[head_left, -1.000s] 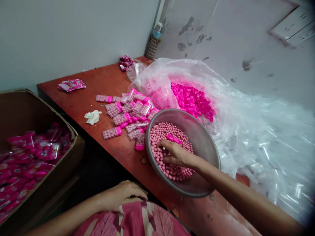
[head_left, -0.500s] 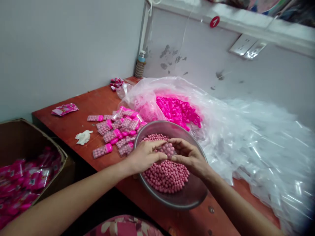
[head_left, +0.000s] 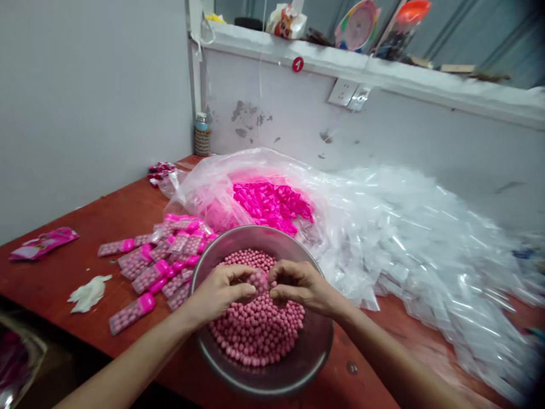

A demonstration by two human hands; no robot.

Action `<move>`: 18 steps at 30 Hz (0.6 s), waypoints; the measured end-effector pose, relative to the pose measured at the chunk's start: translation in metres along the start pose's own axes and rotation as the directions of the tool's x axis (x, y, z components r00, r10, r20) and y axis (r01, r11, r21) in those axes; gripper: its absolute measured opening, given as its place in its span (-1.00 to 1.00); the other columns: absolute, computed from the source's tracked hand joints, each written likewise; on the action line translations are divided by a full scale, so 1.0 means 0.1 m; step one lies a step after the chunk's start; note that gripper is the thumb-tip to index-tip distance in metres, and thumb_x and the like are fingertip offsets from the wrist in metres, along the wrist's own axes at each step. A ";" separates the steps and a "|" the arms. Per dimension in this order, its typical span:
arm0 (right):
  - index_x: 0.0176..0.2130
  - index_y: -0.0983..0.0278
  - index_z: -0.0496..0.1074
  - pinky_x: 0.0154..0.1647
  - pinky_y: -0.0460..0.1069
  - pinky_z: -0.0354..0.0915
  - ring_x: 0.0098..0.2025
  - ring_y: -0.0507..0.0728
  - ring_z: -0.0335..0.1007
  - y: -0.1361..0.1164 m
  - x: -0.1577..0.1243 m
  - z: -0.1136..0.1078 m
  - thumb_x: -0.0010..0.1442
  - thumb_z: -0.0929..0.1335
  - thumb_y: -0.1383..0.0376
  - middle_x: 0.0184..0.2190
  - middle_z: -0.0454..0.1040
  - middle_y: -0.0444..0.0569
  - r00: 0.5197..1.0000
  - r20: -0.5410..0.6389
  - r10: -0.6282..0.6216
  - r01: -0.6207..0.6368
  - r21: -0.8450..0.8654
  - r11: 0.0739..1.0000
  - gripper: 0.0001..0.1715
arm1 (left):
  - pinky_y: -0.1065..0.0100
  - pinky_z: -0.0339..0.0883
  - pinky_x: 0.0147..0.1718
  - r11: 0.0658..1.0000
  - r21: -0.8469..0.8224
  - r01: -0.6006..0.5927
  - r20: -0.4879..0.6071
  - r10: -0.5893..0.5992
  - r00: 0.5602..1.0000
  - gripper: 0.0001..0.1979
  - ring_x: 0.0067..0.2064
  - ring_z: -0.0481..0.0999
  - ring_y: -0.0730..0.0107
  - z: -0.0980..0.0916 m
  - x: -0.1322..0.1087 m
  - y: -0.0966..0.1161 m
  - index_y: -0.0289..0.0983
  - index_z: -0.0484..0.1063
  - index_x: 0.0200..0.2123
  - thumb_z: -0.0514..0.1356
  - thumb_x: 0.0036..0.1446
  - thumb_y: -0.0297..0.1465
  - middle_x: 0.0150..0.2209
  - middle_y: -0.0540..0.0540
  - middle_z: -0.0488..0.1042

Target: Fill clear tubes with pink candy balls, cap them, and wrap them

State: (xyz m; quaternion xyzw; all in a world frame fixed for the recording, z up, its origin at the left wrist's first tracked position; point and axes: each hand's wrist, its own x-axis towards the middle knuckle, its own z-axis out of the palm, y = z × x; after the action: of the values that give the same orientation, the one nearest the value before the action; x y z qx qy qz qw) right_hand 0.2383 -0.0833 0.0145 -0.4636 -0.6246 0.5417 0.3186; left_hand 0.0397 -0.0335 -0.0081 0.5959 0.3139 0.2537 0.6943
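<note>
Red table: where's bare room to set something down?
Bare tabletop lies between the pink packet and the filled tubes, running back toward the left wall. Crowded: the middle, with bowl and pink pieces; the right, under clear plastic.

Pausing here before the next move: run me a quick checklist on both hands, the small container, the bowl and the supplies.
1. Left hand holding the small container: ok, fingertips on its left end.
2. Right hand gripping it: cannot tell; fingertips are at its right end, but contact is blurred.
3. Container's closure: cannot tell, fingers and blur hide it.
4. Bowl beneath the container: ok, upright on the red table.
5. Pink balls available: ok, many in the bowl.
6. Loose pink caps exposed: ok, showing at the plastic bag behind the bowl.
</note>
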 end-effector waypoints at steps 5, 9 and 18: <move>-0.27 0.32 0.37 -0.45 -0.10 0.32 -0.48 0.02 0.39 0.05 -0.08 0.02 0.05 0.39 0.11 -0.51 0.45 -0.10 1.000 -0.002 -0.004 0.003 -0.131 0.991 -0.66 | 0.39 0.38 -0.29 0.985 -0.163 0.052 -0.161 -0.078 0.984 -0.61 -0.29 0.45 0.34 -0.04 0.05 -0.08 -0.33 0.45 -0.16 0.33 -0.12 -0.34 -0.30 -0.07 0.48; -0.23 0.30 0.44 -0.29 -0.08 0.29 -0.31 0.06 0.40 0.05 -0.04 -0.30 0.11 0.35 0.17 -0.34 0.49 -0.04 0.981 -0.122 -0.148 0.075 -0.467 0.881 -0.73 | 0.35 0.41 -0.25 0.945 -0.324 0.050 -0.184 -0.115 0.976 -0.65 -0.27 0.46 0.37 -0.04 0.06 -0.07 -0.29 0.44 -0.19 0.33 -0.09 -0.33 -0.25 -0.06 0.46; -0.30 0.29 0.46 -0.31 -0.07 0.23 -0.30 0.10 0.42 0.23 0.33 -0.41 0.14 0.30 0.34 -0.35 0.51 -0.02 0.996 0.080 0.044 0.047 -0.858 0.512 -0.86 | 0.44 0.42 -0.30 0.942 -0.326 -0.072 -0.311 -0.035 0.950 -0.74 -0.32 0.48 0.42 0.00 0.05 -0.04 -0.33 0.44 -0.29 0.31 -0.06 -0.31 -0.34 -0.04 0.50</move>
State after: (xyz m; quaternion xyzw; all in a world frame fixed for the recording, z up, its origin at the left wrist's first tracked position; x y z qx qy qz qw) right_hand 0.2683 -0.0381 -0.0029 -0.5345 -0.8249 0.1828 0.0195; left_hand 0.0428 -0.0307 -0.0131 0.4250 0.3664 0.4007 0.7243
